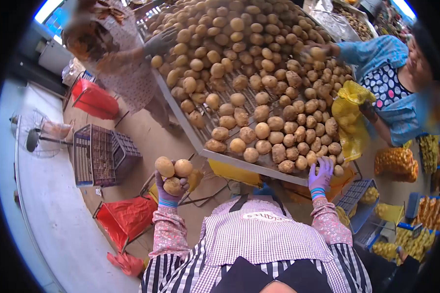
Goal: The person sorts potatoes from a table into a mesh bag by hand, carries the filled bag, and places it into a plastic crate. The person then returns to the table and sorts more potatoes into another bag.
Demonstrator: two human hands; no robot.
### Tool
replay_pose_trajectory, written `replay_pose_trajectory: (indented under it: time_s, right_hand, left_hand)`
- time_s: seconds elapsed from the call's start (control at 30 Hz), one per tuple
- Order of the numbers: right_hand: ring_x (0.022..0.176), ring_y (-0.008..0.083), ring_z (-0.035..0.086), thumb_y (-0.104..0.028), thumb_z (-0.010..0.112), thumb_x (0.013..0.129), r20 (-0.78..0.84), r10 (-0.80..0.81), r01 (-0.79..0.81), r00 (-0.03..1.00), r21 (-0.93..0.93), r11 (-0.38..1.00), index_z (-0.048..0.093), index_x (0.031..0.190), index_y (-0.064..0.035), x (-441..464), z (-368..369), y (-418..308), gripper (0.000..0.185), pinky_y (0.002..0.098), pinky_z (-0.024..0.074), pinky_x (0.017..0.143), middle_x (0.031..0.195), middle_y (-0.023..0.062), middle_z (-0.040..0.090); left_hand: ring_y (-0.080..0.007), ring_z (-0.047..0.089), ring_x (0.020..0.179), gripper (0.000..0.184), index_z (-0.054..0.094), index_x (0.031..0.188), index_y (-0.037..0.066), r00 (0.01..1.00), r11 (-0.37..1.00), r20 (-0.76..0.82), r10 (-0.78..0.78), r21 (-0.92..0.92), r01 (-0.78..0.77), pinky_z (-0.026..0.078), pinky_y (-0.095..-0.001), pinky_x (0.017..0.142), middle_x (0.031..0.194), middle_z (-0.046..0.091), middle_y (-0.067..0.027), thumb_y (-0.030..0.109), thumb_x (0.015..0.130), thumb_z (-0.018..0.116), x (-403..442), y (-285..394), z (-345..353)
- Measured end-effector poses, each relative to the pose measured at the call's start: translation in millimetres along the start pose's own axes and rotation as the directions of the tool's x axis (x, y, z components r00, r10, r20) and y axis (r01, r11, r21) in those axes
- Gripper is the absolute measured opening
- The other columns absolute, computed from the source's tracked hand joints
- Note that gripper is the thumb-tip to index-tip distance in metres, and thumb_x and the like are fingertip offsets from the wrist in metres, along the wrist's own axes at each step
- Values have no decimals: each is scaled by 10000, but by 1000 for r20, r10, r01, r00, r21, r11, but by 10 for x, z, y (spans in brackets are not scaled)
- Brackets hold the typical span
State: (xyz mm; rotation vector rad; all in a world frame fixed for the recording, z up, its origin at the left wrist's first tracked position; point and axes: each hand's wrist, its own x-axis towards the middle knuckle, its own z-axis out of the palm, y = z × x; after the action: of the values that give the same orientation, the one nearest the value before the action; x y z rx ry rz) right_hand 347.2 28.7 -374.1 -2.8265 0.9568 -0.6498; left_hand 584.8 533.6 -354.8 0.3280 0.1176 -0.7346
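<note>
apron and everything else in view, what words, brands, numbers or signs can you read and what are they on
Apron: red lettering on the oval badge, roughly "elghts"; blurred, so the exact spelling is uncertain.
Small tag by the netted bags at the right: too small to read.
No other text is readable.

Red lettering (266,216) on the checked apron (259,239) ends in "ts", otherwise unclear.
</note>
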Motion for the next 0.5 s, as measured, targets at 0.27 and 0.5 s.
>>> replay_pose_trajectory:
  time_s: [0.27, 0.5]
  right_hand:
    - [1350, 400, 455, -184, 659, 930, -1, -74, 74, 997, -33, 997, 652, 1198, -33, -27, 87, 66, 308, 505, 346, 1169, 1329, 156, 618]
    - [1339, 382, 468, -204, 692, 908, -22, -61, 60, 998, -47, 997, 648, 1193, -46, -46, 132, 131, 329, 502, 358, 1161, 1322, 152, 607]
  left_hand:
    - [-326, 664, 969, 704, 544, 1317, 138, 723, 976, -687, -76, -199, -86, 621, -415, 728, 1210, 620, -156, 616, 845, 753, -770, 310, -1524]
    - [-294, 658, 1004, 588, 506, 1434, 116, 433, 828, -805, 406, 524, 199, 562, -431, 869, 1262, 626, -124, 374, 949, 714, -191, 83, -1166]
